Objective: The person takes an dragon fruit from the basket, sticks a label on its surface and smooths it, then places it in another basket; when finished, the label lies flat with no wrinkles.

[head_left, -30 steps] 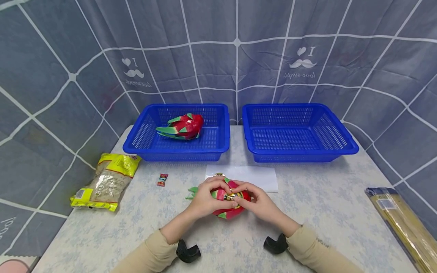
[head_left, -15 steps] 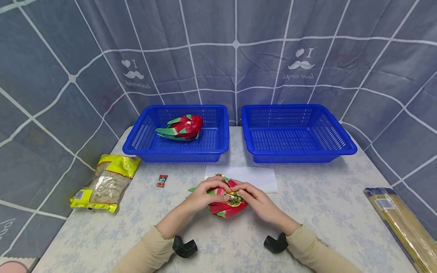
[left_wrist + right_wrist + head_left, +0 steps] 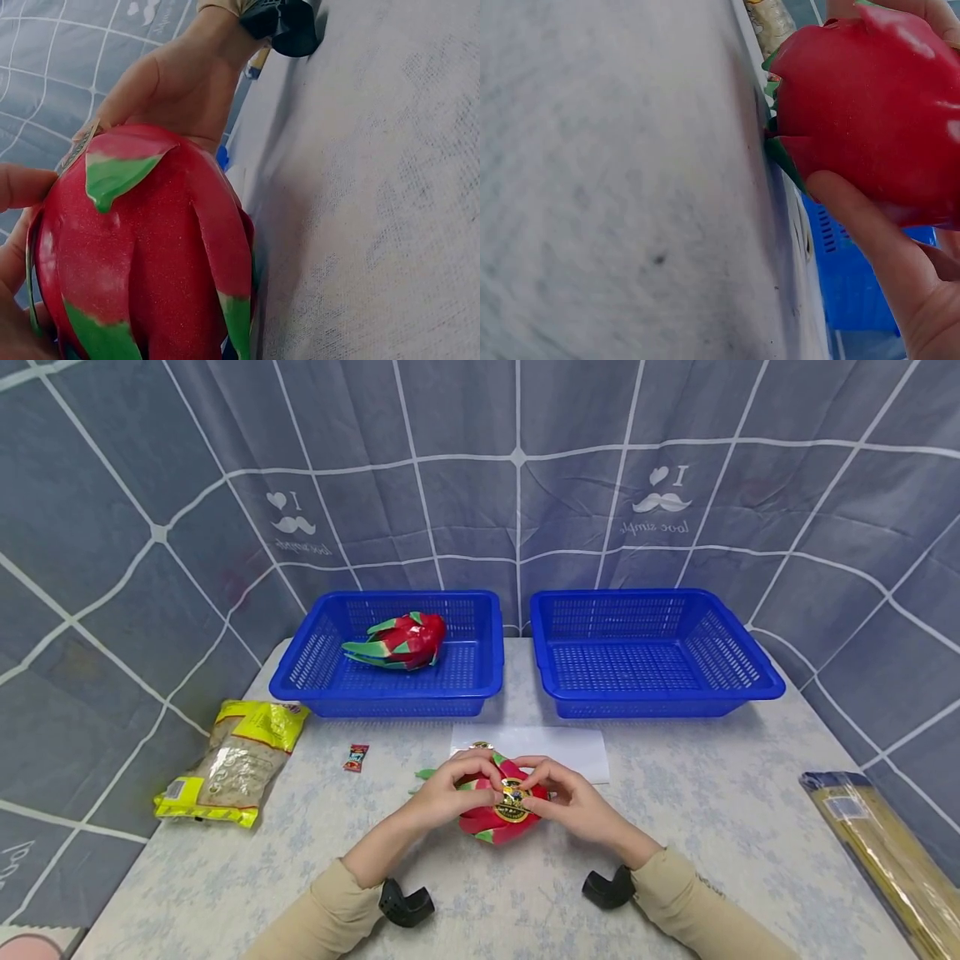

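A red dragon fruit [image 3: 487,822] with green-tipped scales lies on the table in front of me. A round black-and-gold sticker [image 3: 513,803] is on its upper side. My left hand [image 3: 444,789] holds the fruit from the left, its thumb at the sticker's edge. From the right, my right hand [image 3: 579,806] curls over the fruit, thumb and fingertips at the sticker. The left wrist view has the fruit [image 3: 165,240] close up, with the sticker seen edge-on at its side. In the right wrist view, a right-hand finger lies along the fruit [image 3: 870,112].
Behind stand two blue baskets; the left basket [image 3: 390,693] holds another dragon fruit [image 3: 412,639], the right basket [image 3: 652,693] holds nothing. A white sheet [image 3: 581,752] lies behind the hands. A small red packet [image 3: 356,757], a yellow bag [image 3: 240,760] and a flat brown package [image 3: 877,843] lie around.
The sticker on the fruit has come more into view between the hands. My right fingers lifted off and bent again over it; my left thumb drew back slightly left.
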Tool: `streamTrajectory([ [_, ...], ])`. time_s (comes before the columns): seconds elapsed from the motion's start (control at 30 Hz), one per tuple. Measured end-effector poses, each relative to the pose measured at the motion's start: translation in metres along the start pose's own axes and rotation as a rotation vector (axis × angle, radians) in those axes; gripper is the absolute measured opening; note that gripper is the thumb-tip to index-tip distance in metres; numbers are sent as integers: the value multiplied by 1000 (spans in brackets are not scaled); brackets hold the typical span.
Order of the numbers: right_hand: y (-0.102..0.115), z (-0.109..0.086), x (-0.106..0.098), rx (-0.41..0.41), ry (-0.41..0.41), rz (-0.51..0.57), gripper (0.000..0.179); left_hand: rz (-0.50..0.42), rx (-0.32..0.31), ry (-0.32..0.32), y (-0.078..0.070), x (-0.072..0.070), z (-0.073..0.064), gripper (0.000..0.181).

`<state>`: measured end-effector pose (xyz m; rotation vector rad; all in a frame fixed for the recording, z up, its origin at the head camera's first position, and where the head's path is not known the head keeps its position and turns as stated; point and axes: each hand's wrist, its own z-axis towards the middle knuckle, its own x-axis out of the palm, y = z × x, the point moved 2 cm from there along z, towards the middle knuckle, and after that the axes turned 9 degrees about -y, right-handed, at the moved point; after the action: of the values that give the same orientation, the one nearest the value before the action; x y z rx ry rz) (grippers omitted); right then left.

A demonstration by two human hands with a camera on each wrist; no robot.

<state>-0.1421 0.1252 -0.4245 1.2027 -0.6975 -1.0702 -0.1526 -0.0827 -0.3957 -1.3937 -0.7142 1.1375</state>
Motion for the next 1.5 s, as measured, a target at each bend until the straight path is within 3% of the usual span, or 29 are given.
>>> streamTrajectory([
  [0.13,4,-1,3,1,4,7,15,21,11,9,0,1,0,13],
  [0.4,10,-3,16,-34,-81,-64,32,14,61,34,3,1,2,24],
  [0.7,6,0,5,-4,40,27,39,-74,18,111,2,-6,2,20],
  [0.87,4,2,1,36,28,7,32,-31,87,116,1,-4,2,15],
  [1.0,5,2,3,38,9,22,31,15,123,94,1,-2,2,16],
  [1.23,11,-1,10,35,-47,28,26,36,106,-1,5,1,1,28],
  [1.5,12,-6,20,49,-124,0,27,152,152,-65,4,4,1,29],
])
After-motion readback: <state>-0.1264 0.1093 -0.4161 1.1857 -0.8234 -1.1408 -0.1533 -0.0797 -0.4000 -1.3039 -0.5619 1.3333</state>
